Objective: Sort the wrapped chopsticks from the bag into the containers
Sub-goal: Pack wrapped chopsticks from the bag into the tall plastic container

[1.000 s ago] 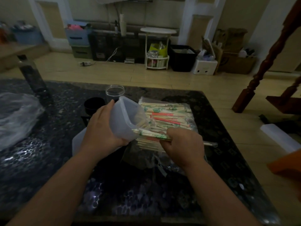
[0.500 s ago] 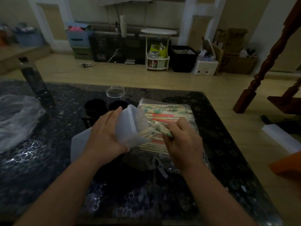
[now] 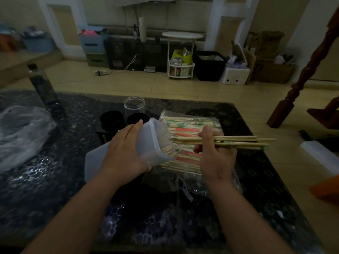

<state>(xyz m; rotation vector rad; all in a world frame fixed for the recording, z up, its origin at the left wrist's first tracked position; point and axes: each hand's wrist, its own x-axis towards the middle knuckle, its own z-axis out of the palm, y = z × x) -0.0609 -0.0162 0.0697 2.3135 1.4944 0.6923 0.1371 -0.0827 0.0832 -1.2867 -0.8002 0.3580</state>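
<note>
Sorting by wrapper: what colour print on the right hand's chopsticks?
Green marks on the chopsticks, head view.

**Container tipped, a bundle in your grip**

Your left hand (image 3: 126, 154) holds the translucent white container (image 3: 154, 142) tilted, its mouth toward the bag, with chopstick ends showing at its lip. Your right hand (image 3: 216, 156) grips a bundle of wrapped chopsticks (image 3: 242, 142), lying level and pointing right. The clear bag (image 3: 185, 123) lies flat beneath, with green- and red-printed pairs inside. A clear jar (image 3: 134, 105) and two black cups (image 3: 111, 119) stand upright behind.

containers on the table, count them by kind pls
black cups: 2
clear jar: 1
translucent plastic tub held in the left hand: 1
white plastic piece, lid or tub unclear: 1
total: 5
</note>
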